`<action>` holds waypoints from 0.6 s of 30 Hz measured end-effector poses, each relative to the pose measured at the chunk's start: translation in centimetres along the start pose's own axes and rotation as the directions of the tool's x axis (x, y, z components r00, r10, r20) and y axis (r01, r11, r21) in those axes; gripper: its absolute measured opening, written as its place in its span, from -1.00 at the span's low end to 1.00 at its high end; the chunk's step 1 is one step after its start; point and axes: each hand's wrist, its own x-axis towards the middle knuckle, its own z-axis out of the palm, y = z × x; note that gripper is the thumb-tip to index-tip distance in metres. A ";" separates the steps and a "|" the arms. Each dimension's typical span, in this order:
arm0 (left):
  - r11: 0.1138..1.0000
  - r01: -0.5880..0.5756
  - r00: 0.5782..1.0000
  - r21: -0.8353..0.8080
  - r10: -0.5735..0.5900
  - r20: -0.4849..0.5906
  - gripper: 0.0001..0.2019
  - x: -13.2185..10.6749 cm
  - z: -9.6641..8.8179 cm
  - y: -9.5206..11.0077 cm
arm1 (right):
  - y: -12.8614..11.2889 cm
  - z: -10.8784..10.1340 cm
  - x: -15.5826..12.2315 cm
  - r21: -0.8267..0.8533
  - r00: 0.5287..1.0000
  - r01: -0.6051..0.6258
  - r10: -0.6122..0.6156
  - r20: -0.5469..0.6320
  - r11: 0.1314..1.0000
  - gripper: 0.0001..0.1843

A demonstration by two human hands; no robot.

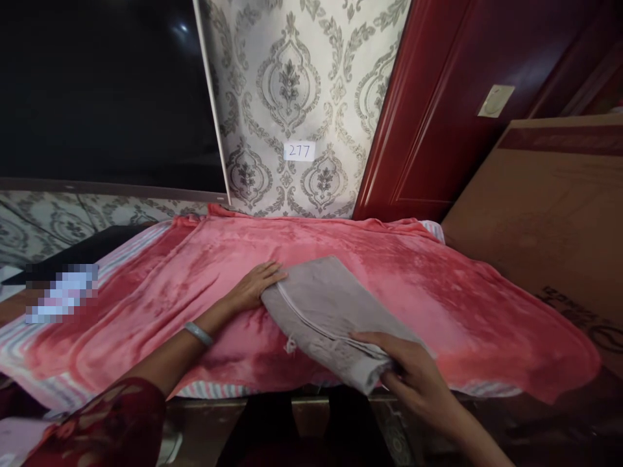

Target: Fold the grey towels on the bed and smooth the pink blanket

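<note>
A folded grey cloth (326, 305) lies on a pink fleece blanket (438, 285) spread over a table. My left hand (256, 285) lies flat on the blanket with fingers stretched out, its fingertips touching the grey cloth's left edge. On that wrist is a pale bangle (198, 333). My right hand (413, 373) grips the near right corner of the grey cloth, thumb on top and fingers curled under the folded layers.
A striped sheet (29, 337) shows under the blanket at the left. A large cardboard box (549, 214) stands at the right, a red door (462, 97) behind it. A dark screen (97, 91) and patterned wallpaper with a "277" label (298, 151) fill the back.
</note>
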 end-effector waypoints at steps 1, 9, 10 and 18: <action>1.000 -0.024 1.000 -0.012 0.024 -0.004 -0.43 -0.3 0.0 0.0 | -0.2 -0.8 -0.8 0.001 1.000 -0.011 0.011 -0.013 1.000 -0.42; 0.967 -0.089 0.992 -0.238 0.063 -0.113 -0.62 -1.7 -0.2 2.1 | -0.5 -4.4 -3.4 0.103 0.976 -0.149 0.163 -0.144 0.984 -0.65; 0.954 -0.064 0.989 -0.291 0.021 -0.147 -0.68 -1.4 -0.7 2.5 | -0.4 -4.8 -3.2 0.126 0.969 -0.163 0.183 -0.164 0.979 -0.66; 0.596 0.223 0.887 -0.771 -0.452 -0.093 -0.58 4.1 -12.0 5.0 | 1.0 -11.0 1.9 0.544 0.721 -0.259 0.535 -0.441 0.798 -0.78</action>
